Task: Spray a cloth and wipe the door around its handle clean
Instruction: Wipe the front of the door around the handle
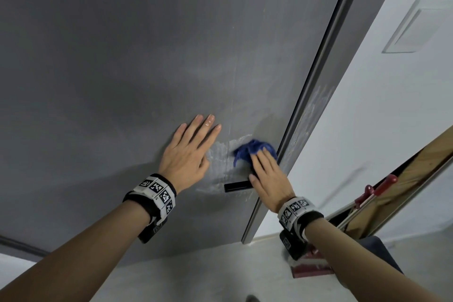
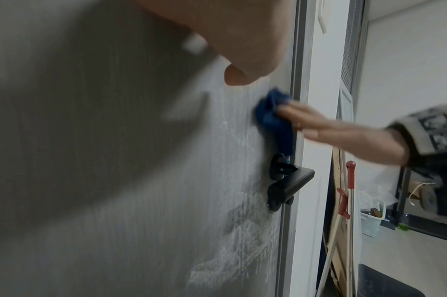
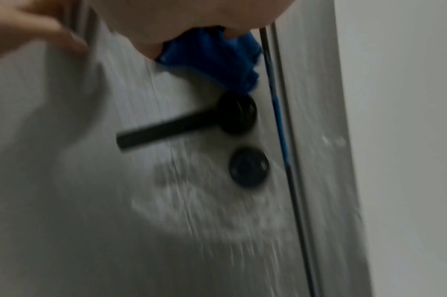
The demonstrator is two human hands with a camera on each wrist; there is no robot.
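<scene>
A grey door [image 1: 122, 56] fills the head view, with a black lever handle [image 1: 236, 186] near its right edge. My right hand [image 1: 266, 174] presses a crumpled blue cloth [image 1: 252, 151] flat against the door just above the handle [image 2: 364, 181], fingers straight. In the right wrist view the cloth [image 3: 217, 60] sits right above the handle's round rose [image 3: 238, 114], with a second black round lock plate [image 3: 249, 166] below. My left hand [image 1: 190, 147] lies flat on the door [image 2: 115, 180] left of the cloth [image 2: 270, 118], fingers spread. Pale wet streaks mark the door around the handle.
The door frame [image 1: 318, 81] and a white wall [image 1: 380, 105] stand to the right. A red-handled mop or broom [image 1: 377, 190] and wooden boards [image 1: 416, 179] lean at the far right. A dark red object [image 1: 311, 270] lies on the pale floor below my right wrist.
</scene>
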